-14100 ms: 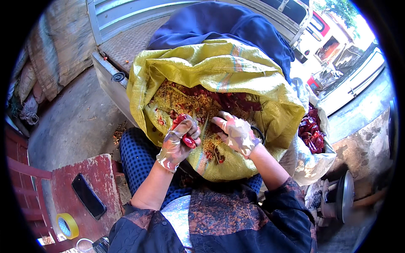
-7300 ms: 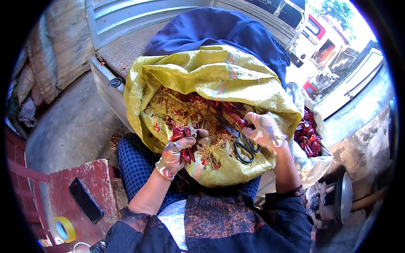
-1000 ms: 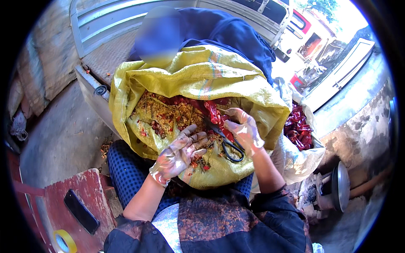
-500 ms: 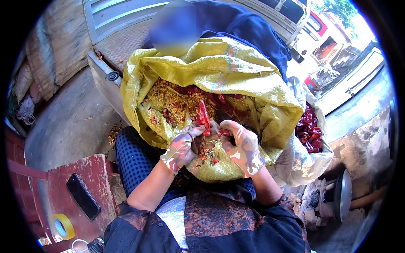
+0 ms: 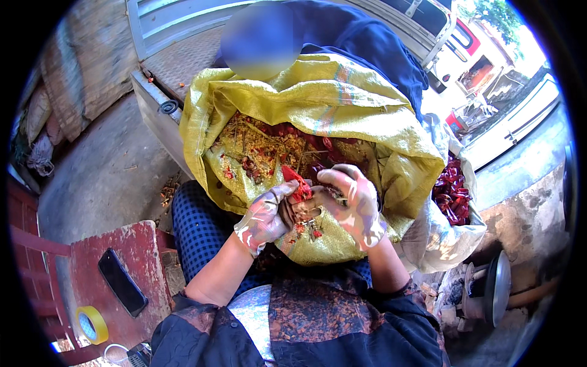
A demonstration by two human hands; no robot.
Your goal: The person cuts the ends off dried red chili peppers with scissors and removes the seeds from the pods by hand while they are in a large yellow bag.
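Note:
A bright red dried chili pepper (image 5: 297, 184) is pinched between the thumb and fingers of my left hand (image 5: 267, 217), which wears a patterned glove with bare fingertips. Close to its right, my right hand (image 5: 356, 207), in a matching glove, has its fingers curled in. Whatever they grip is small and dark, and I cannot make it out. Both hands are over the near edge of an open yellow woven sack (image 5: 403, 165). Inside the sack lie yellow seeds (image 5: 278, 147), stems and darker red chilies (image 5: 327, 153). Chili bits and seeds lie on the fold below my hands.
A white sack (image 5: 437, 241) of dried red chilies (image 5: 451, 191) stands at the right. On a worn red wooden stool (image 5: 150, 251) at the left lie a phone (image 5: 122, 282) and a yellow tape roll (image 5: 92, 324). A person in dark blue (image 5: 361, 43) sits behind the yellow sack.
The chili in my left hand sits lower and looks more crumpled. My right hand has drawn slightly away from it, its index finger lifted.

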